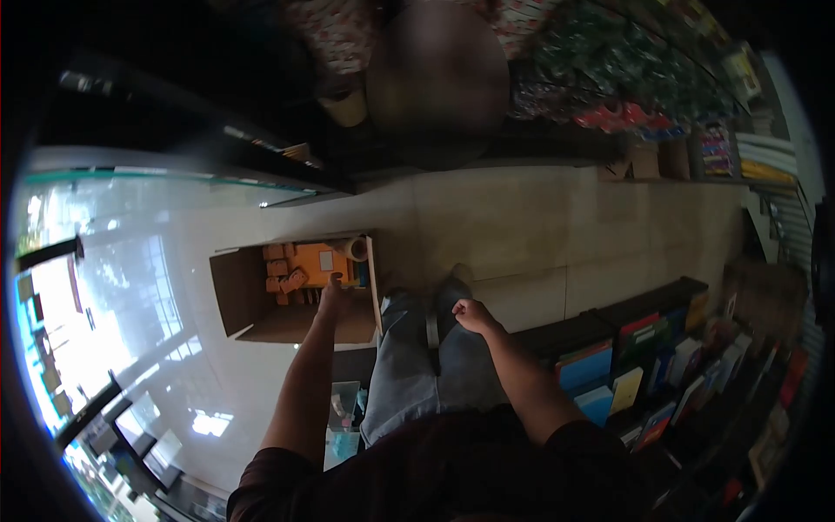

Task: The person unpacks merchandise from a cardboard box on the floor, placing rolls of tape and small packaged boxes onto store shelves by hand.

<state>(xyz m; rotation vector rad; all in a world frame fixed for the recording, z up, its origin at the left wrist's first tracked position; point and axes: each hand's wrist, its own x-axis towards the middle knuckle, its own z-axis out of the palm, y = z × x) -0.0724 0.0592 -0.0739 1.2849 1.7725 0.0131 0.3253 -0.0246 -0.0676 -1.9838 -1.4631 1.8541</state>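
My left hand (331,297) reaches into an open cardboard box (241,296) on the floor. It is over an orange, flat item (313,258) with a pale label; whether it touches this is unclear. Its fingers are small and blurred, so their grip cannot be made out. Several small orange packets (277,268) lie on the box's left side, and a brown tape roll or tube (355,248) is in its upper right corner. My right hand (471,315) hangs in front of my right leg with its fingers curled in and nothing visible in them.
A low dark shelf (578,335) with several books and folders runs along my right. Ahead are packed goods in shiny green wrapping (609,52) and another cardboard box (644,162). A glass panel edge (156,172) is at the left; tiled floor (496,226) lies between.
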